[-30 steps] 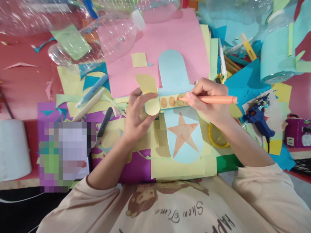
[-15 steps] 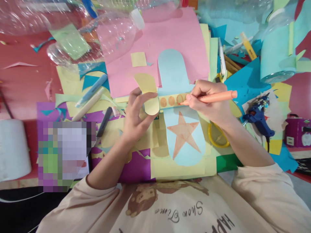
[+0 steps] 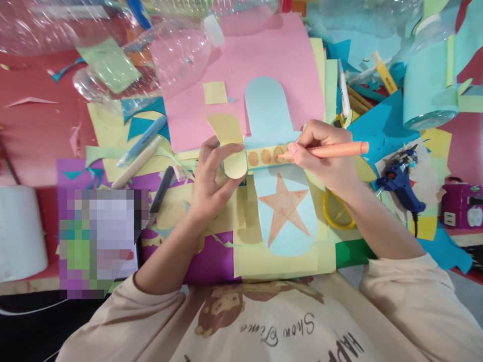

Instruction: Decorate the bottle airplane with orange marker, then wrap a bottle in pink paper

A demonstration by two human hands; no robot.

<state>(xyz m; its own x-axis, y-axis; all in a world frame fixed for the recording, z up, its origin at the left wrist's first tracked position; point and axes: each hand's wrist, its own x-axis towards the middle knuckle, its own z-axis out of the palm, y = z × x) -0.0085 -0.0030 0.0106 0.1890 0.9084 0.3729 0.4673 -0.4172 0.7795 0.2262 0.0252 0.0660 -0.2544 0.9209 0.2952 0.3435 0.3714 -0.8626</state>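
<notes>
Fingers of the right hand (image 3: 330,173) are closed around an orange marker (image 3: 339,150), with the thumb and the forefinger pinching it near the writing end. Its tip is at the third orange oval on a yellow strip (image 3: 258,164), and two filled ovals lie to the left of it. Fingers of the left hand (image 3: 211,188) are bent and apart, thumb and forefinger making a curve around a rounded yellow paper (image 3: 236,167) at the left end of the strip. The forefinger touches this paper; whether the thumb presses it too, I cannot tell.

The strip crosses over the middle of a light blue paper shape (image 3: 267,103), whose upper part lies on a pink sheet (image 3: 264,55) and whose lower part bears an orange star (image 3: 283,206). What comes further right on the strip is covered by the right hand.

Farther out, a yellow ring (image 3: 337,225) (perhaps a scissors handle) is partly hidden by the right forearm. A blue glue gun (image 3: 403,183) rests beyond that forearm. At the left, a pixelated patch (image 3: 101,236) makes some objects on the red bench (image 3: 33,130) unreadable, and a white roll (image 3: 20,231) is cut by the picture's edge.
</notes>
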